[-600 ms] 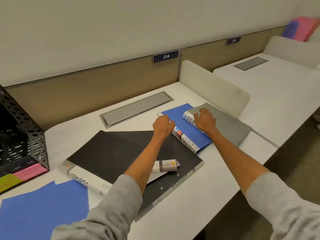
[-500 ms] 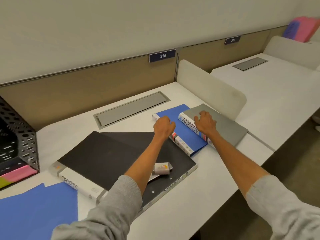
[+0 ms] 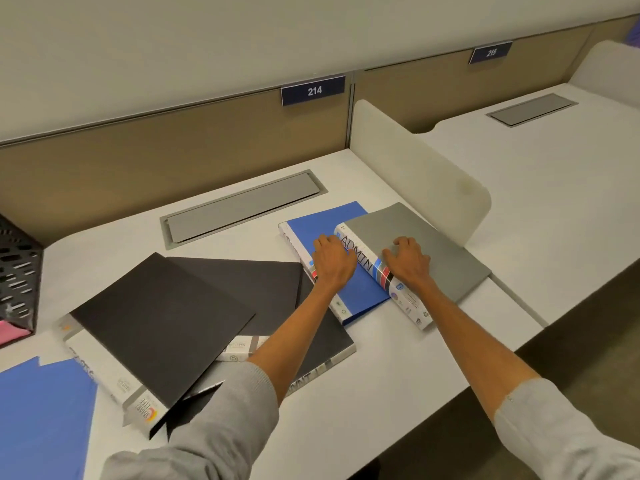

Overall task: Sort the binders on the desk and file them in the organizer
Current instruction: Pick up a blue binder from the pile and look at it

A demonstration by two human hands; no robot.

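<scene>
- A flat blue sheet (image 3: 41,417) lies at the near left corner of the white desk (image 3: 398,382).
- Just right of it, a black binder with a white spine (image 3: 159,327) lies flat, overlapping a second black binder (image 3: 273,289) with a pale near edge.
- Farther right, a blue binder (image 3: 363,294) with a white spine lies flat, touching the second black binder.
- The left hand (image 3: 333,263) rests on the blue cover with fingers curled under; whether it grips anything, I cannot tell.
- A grey binder (image 3: 426,244), its white spine lettered ADMIN, lies partly on the blue one. The right hand (image 3: 408,261) presses its cover beside the spine, fingers spread and bent, holding nothing.
- A black perforated metal organizer (image 3: 17,271) stands at the left edge, well apart from both hands.
- A grey cable flap (image 3: 242,206) sits in the far desk.
- A white divider panel (image 3: 415,174) stands right of the grey binder.
</scene>
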